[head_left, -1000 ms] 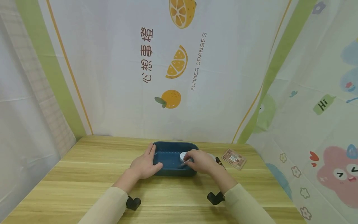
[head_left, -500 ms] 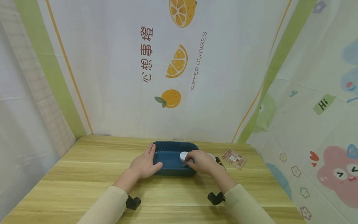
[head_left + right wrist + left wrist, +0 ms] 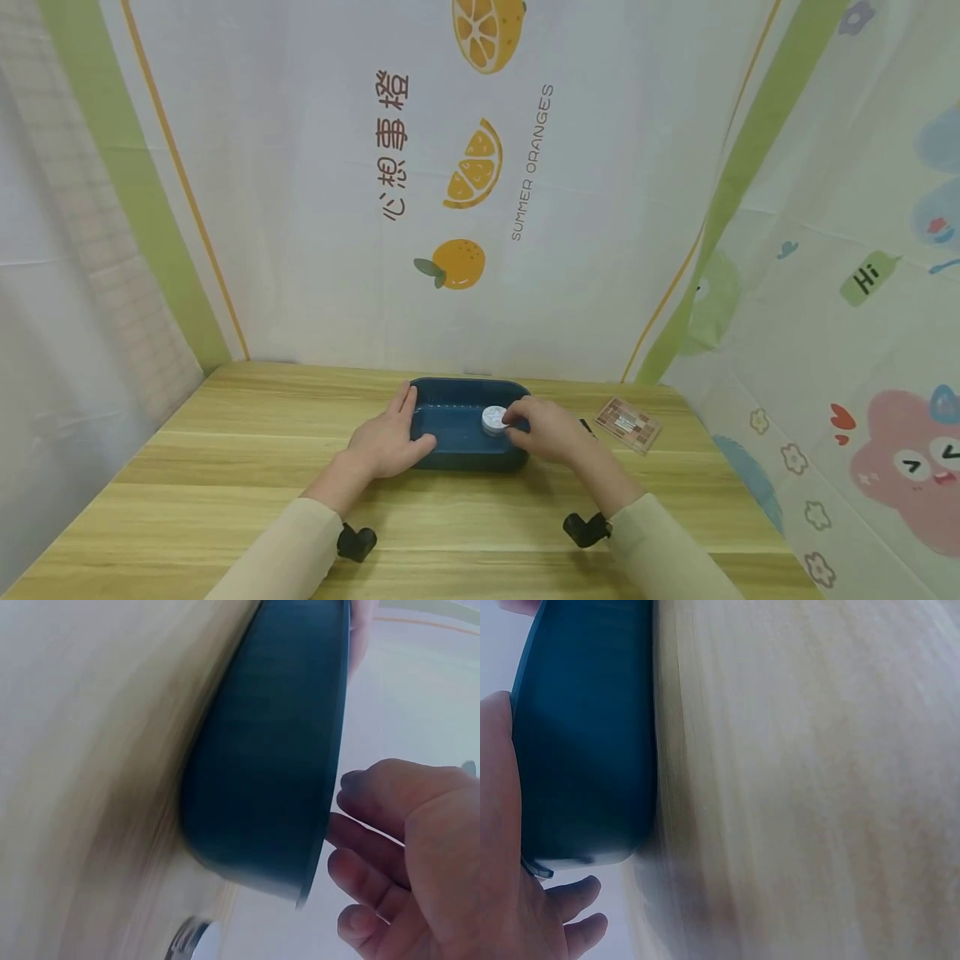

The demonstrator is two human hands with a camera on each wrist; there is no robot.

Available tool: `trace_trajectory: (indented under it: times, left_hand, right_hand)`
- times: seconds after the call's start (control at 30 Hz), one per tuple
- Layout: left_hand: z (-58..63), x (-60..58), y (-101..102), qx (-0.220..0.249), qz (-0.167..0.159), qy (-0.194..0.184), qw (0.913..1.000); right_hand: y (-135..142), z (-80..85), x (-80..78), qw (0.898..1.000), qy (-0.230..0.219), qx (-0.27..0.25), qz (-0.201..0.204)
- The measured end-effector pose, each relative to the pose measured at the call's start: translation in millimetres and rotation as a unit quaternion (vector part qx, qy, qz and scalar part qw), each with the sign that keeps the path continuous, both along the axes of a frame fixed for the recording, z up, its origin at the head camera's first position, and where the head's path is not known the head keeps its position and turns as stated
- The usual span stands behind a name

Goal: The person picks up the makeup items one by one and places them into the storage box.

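Note:
A dark blue bin (image 3: pixel 450 461) stands on the table near its far edge. My left hand (image 3: pixel 385 443) rests on its left end, fingers straight along the rim and thumb over the near edge. Inside the bin, at the right, sits a small round white tub (image 3: pixel 493 419) with a pale patterned top. My right hand (image 3: pixel 546 429) is over the right rim with loosely bent fingers, their tips close beside the tub; whether they touch it I cannot tell. In the right wrist view its thumb and fingers (image 3: pixel 367 874) are apart with nothing seen between them.
A brown checked flat palette (image 3: pixel 628 425) lies on the table to the right of the bin. A dark stick (image 3: pixel 588 428) shows partly behind my right hand. In the right wrist view a silver-rimmed round thing (image 3: pixel 193 941) is at the lower edge. A printed curtain hangs behind.
My right hand has drawn slightly right, away from the tub, which has been set flat in the bin and shows more of its top. The left hand has stayed in place.

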State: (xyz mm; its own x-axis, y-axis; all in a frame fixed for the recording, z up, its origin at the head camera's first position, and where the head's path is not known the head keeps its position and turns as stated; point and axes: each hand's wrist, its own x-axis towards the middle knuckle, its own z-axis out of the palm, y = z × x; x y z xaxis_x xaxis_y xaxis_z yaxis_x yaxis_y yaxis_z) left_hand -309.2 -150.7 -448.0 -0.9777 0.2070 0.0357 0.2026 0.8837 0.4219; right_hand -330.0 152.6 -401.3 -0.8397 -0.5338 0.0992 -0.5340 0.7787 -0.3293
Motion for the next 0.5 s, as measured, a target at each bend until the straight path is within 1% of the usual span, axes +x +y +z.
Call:
trace_trajectory:
  times: [0.2,0.33,0.5]
  left_hand:
    - [-1.2,-2.0,-1,-0.005,-0.005,-0.001,1.0]
    - [-2.3,-3.1,-1,-0.004,-0.005,0.003,1.0]
    - [-1.7,-2.2,-1,-0.002,-0.003,0.001,1.0]
  right_hand:
    - [19,-0.4,-6.0,1.0,0.016,-0.02,-0.01]
    - [36,-1.0,-9.6,0.999,0.014,-0.033,-0.037]
    - [60,3.1,-11.9,0.997,0.0,-0.041,-0.066]
